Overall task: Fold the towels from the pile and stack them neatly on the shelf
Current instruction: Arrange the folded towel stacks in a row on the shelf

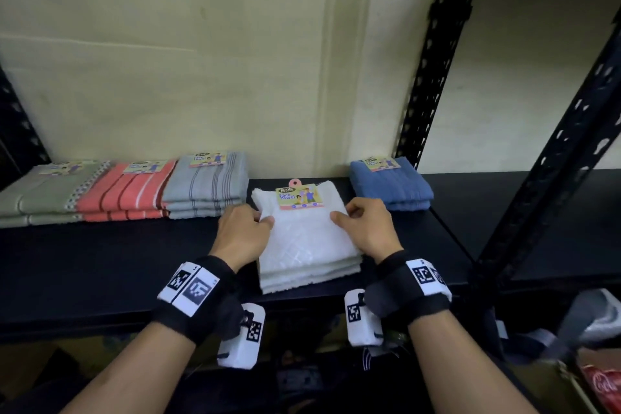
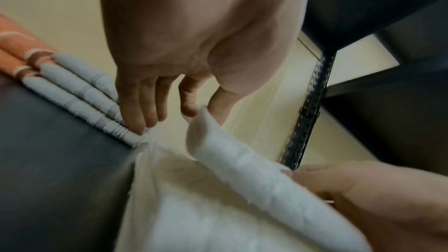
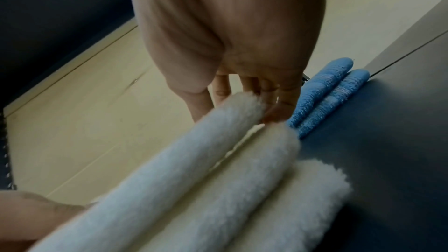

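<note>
A stack of folded white towels with a paper label lies in the middle of the black shelf. My left hand is at its left edge, thumb on top. In the left wrist view, the left hand pinches the top white towel's far corner between thumb and index finger, and the other fingers point down beside the grey towels. My right hand holds the right edge. In the right wrist view, the right hand has its thumb over and its fingers under the slightly raised top fold.
Along the back of the shelf lie folded stacks: pale green, coral striped and grey striped on the left, blue on the right. Black perforated posts stand to the right. A red pack sits low right.
</note>
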